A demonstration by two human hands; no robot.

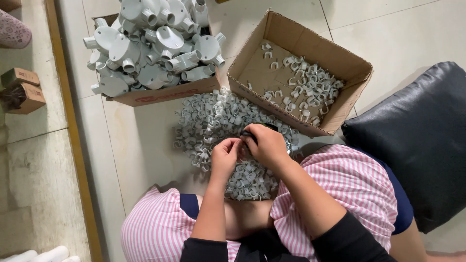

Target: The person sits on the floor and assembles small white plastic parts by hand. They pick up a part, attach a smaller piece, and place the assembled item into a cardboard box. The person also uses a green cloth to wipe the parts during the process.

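Two cardboard boxes stand on the tiled floor (136, 140). The left box (160, 93) is heaped with grey round conduit junction boxes (155, 43), too many and too overlapped to count exactly, roughly fifteen or more showing. The right box (301, 68) is open and holds a thin scatter of several dozen small grey pipe clips (306, 90) along its far side, its near floor bare. Between the boxes and the person's knees lies one loose pile of clips (213, 121) on the floor, well over a hundred, uncountable.

Two hands work together just above the near part of that pile. The left hand (224, 157) is curled, fingertips pinching a single small clip (238, 144) at the point where both hands meet. The right hand (266, 145) is closed around a dark tool (253, 130), of which only the dark end shows past the knuckles; the tool touches the pinched clip.

One black cushion (422, 140) lies to the right, just beside the person's pink-striped knee. Two small brown boxes (22, 90) sit at the far left.
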